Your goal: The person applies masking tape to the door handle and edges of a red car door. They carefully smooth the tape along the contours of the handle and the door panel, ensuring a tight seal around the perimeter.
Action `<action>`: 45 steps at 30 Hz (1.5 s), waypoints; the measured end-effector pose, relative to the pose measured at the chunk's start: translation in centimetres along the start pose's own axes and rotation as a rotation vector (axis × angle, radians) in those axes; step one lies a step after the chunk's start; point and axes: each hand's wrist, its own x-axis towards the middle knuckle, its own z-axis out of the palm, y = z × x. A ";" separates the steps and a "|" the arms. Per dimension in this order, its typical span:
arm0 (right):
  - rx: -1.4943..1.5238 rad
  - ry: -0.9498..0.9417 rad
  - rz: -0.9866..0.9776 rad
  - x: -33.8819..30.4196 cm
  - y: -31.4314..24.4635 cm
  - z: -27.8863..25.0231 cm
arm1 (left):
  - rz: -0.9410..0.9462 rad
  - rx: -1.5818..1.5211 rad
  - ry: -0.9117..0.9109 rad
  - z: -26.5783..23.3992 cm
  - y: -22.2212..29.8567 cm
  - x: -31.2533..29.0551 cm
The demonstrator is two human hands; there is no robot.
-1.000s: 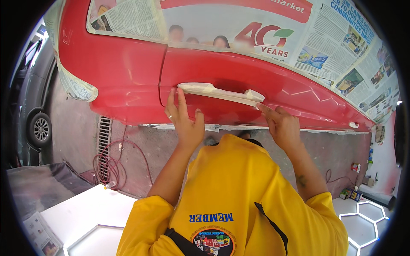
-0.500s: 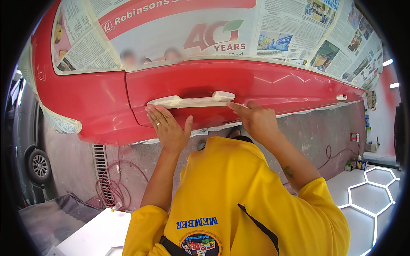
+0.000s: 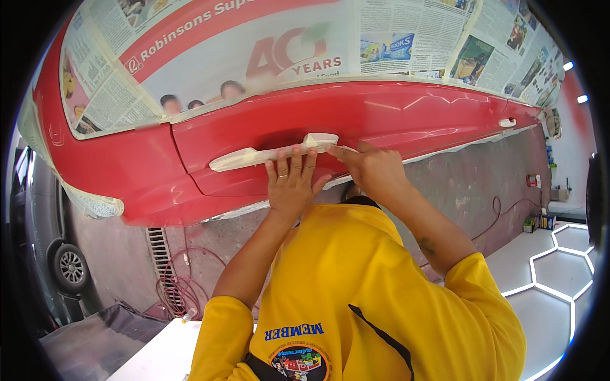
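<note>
A red car door (image 3: 356,114) carries a door handle (image 3: 235,160) wrapped in cream masking tape. My left hand (image 3: 290,181) lies flat with its fingers stretched over the lower edge of the taped handle, near its middle. At the handle's right end, my right hand (image 3: 376,173) is closed, its thumb and fingers pinching a masking tape strip (image 3: 343,150) that reaches to the handle. The rest of the tape in that hand is hidden behind the fingers.
Newspaper (image 3: 413,44) covers the windows above the door. A second taped handle (image 3: 507,122) is farther right. Behind me lie a coiled red hose (image 3: 181,295) and a floor grate (image 3: 159,254); a dark car (image 3: 47,235) stands at the left. Cans (image 3: 534,181) are at the right.
My left hand has slid right along the handle, from its left end to its middle. The right hand stays at the right end with the tape. The view has shifted slightly.
</note>
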 end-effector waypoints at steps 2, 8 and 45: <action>0.019 0.067 -0.051 -0.4 0.4 0.0 | 0.084 0.047 -0.013 -0.2 0.9 0.9; -0.063 0.204 -0.120 -3.4 3.7 0.2 | 0.043 0.043 -0.119 -1.8 0.9 1.1; 0.547 -0.133 0.171 -14.1 7.6 2.0 | -0.503 -0.112 0.128 -4.3 7.3 9.0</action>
